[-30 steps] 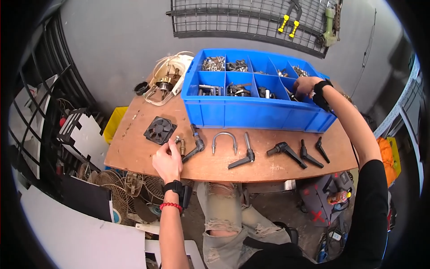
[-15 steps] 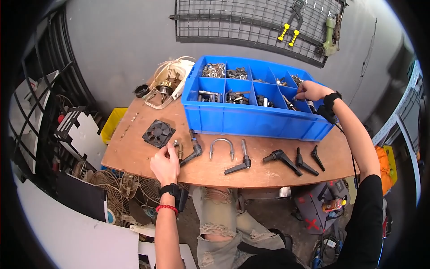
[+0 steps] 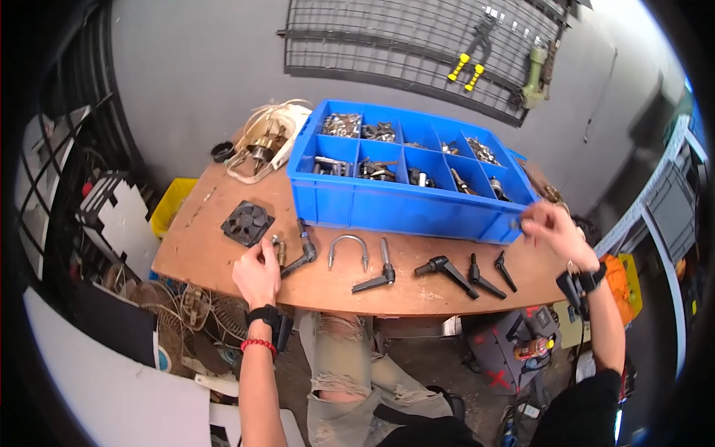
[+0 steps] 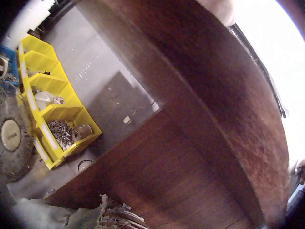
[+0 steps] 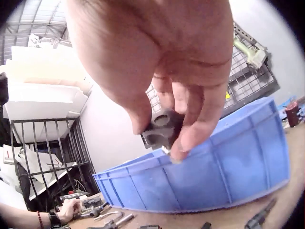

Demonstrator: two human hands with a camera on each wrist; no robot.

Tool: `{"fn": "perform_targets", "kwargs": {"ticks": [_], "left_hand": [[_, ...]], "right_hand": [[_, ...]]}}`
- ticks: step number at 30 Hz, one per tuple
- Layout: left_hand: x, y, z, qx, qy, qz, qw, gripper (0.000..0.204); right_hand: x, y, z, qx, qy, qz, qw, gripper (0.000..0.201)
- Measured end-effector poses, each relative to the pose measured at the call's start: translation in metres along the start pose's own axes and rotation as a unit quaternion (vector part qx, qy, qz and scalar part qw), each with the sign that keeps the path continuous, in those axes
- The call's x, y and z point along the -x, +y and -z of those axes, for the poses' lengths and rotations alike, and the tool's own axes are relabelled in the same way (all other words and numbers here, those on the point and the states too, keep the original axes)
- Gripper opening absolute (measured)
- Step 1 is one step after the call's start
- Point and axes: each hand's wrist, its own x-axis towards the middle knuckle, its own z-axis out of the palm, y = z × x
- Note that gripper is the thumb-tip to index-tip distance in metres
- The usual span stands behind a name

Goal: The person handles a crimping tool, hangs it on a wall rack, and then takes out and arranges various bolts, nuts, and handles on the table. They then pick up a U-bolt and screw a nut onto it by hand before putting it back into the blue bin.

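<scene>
My right hand (image 3: 555,232) is in front of the blue bin's right end, thumb and fingers pinching a small black lobed knob (image 5: 164,126) with a bit of shiny metal below. My left hand (image 3: 257,274) rests loosely curled at the table's front left. By its fingertips are a brass fitting (image 3: 281,252) and a small silver bolt (image 3: 275,239), with a black fan (image 3: 248,223) just behind. Rightward lie a black clamping lever (image 3: 301,257), a U-bolt (image 3: 348,240), a lever with a long stud (image 3: 383,272) and several more black levers (image 3: 450,276).
The blue divided bin (image 3: 395,207) holds bolts, knobs and other hardware in its compartments. Behind the fan sits a white-cased motor part (image 3: 262,147) with loose wire. Yellow bins (image 4: 71,114) stand below the table. A wire rack (image 3: 417,56) with tools hangs on the wall.
My right hand has come out of the bin's right compartment and moved toward me, past its front wall, with the knob. The left hand stays by the fan; the head view has shifted slightly.
</scene>
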Motion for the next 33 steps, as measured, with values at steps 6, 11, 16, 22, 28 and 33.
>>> {"fn": "perform_targets", "kwargs": {"ticks": [6, 11, 16, 22, 28, 33], "left_hand": [[0.000, -0.005, -0.003, -0.012, -0.012, 0.010, 1.000, 0.045], [0.000, -0.006, -0.007, -0.019, -0.011, -0.015, 1.000, 0.046], [-0.001, -0.013, -0.012, -0.002, -0.005, -0.030, 1.000, 0.055], [-0.001, -0.014, -0.014, 0.012, -0.002, -0.027, 1.000, 0.057], [-0.002, -0.013, -0.013, 0.000, -0.002, -0.023, 1.000, 0.058], [0.000, -0.009, -0.013, 0.006, 0.003, -0.016, 1.000, 0.060]], "right_hand": [[0.037, 0.065, 0.010, 0.083, -0.065, -0.123, 0.987, 0.022], [0.043, 0.136, 0.011, 0.215, 0.008, -0.095, 0.972, 0.032], [0.054, 0.161, -0.001, 0.166, -0.028, -0.134, 0.977, 0.035], [0.061, 0.152, 0.003, 0.154, -0.029, -0.148, 0.976, 0.055], [0.057, 0.156, -0.016, 0.221, 0.010, -0.129, 0.967, 0.052], [0.055, 0.147, -0.024, 0.147, 0.026, -0.134, 0.980, 0.040]]}}
